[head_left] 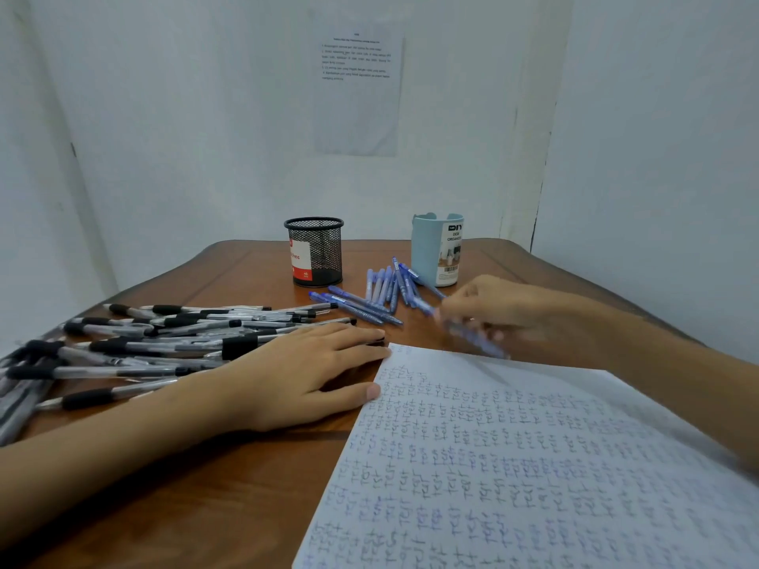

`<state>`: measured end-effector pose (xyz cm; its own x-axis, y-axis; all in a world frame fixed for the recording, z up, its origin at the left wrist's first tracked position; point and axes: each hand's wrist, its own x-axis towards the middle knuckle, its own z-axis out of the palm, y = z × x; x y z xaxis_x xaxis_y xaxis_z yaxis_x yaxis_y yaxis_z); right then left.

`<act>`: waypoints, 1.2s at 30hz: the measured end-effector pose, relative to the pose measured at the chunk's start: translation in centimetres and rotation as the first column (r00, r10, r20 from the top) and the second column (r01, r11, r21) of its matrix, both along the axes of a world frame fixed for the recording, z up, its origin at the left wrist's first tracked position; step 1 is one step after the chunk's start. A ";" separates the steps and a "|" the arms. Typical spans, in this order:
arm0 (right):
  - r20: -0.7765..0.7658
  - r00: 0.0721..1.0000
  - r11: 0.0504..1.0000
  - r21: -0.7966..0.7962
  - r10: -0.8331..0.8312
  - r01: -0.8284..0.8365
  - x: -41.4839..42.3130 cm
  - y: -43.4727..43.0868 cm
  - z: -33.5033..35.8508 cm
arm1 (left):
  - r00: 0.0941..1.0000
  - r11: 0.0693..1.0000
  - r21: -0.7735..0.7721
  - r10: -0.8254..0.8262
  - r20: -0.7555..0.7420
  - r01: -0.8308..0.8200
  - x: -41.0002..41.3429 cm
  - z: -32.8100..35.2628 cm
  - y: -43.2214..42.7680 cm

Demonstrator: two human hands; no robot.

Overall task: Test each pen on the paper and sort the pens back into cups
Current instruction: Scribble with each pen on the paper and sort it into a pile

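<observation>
While the brown bench (230, 486) filled most of the view, we found the paper (534, 466) at five o'clock on it, covered almost edge to edge with small handwritten "test" marks in black and blue ink. From that we judged the testing was far along.

At nine o'clock a loose heap of black pens (164, 342) sprawled across the bench. The left grip (304, 375) lay flat and released beside that heap, its fingertips touching the paper's far corner.

At two o'clock the right grip (505, 310) was clenched around a blurred blue pen (472, 336), just above the paper's top edge. We could not tell whether its tip met the sheet.

Near twelve o'clock a smaller group of blue pens (382, 293) lay fanned between the two cups. The black mesh cup (314, 250) looked empty through its wall. The light blue cup (437, 248) hid its inside from us.

We judged that the sorting into cups was nearly all left to do.
</observation>
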<state>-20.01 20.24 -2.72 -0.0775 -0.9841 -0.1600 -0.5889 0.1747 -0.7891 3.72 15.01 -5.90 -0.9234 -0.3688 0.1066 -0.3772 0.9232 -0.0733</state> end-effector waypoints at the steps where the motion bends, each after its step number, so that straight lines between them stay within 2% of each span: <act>1: 0.243 0.967 0.993 -0.064 -0.081 0.100 0.1 -0.4 -0.6 | 1.000 1.000 -0.001 -0.002 -0.002 0.002 0.0 0.0 0.0; 2: 0.480 0.867 0.975 -0.090 -0.137 0.204 0.4 -0.8 -1.2 | 1.000 1.000 0.001 -0.003 -0.005 0.003 -0.1 0.0 0.0; 3: 0.643 0.747 0.952 -0.093 -0.167 0.292 0.8 -1.1 -1.8 | 1.000 1.000 0.004 -0.002 -0.005 0.002 0.0 0.0 0.0; 4: 0.725 0.664 0.929 -0.092 -0.184 0.357 1.2 -1.4 -2.2 | 1.000 1.000 0.008 0.000 -0.004 0.000 0.0 0.0 0.0; 5: 0.739 0.644 0.913 -0.103 -0.196 0.396 1.6 -1.5 -2.7 | 1.000 1.000 0.011 -0.001 -0.005 0.001 0.0 0.0 0.0; 7: 0.647 0.734 0.901 -0.167 -0.207 0.401 2.2 -1.4 -3.2 | 1.000 1.000 0.008 -0.007 -0.012 0.007 0.1 0.0 0.0; 10: 0.488 0.862 0.914 -0.273 -0.137 0.300 2.8 -1.1 -3.1 | 1.000 1.000 0.000 -0.005 -0.011 0.005 0.0 0.0 0.0; 14: 0.327 0.941 0.900 -0.380 -0.085 0.213 2.8 -0.9 -3.3 | 1.000 1.000 -0.006 -0.004 -0.007 0.004 0.0 -0.1 0.0; 20: 0.236 0.961 0.870 -0.431 -0.145 0.238 2.4 -1.2 -3.8 | 1.000 1.000 -0.012 -0.005 -0.002 0.005 0.0 -0.2 -0.3; 28: 0.174 0.979 0.881 -0.441 -0.106 0.174 2.5 -1.5 -4.0 | 1.000 1.000 -0.010 -0.004 0.000 0.004 0.0 -0.2 -0.4; 36: 0.196 0.975 0.873 -0.452 -0.101 0.181 2.4 -1.4 -4.0 | 1.000 1.000 0.002 0.004 0.002 -0.004 0.0 -0.2 -0.3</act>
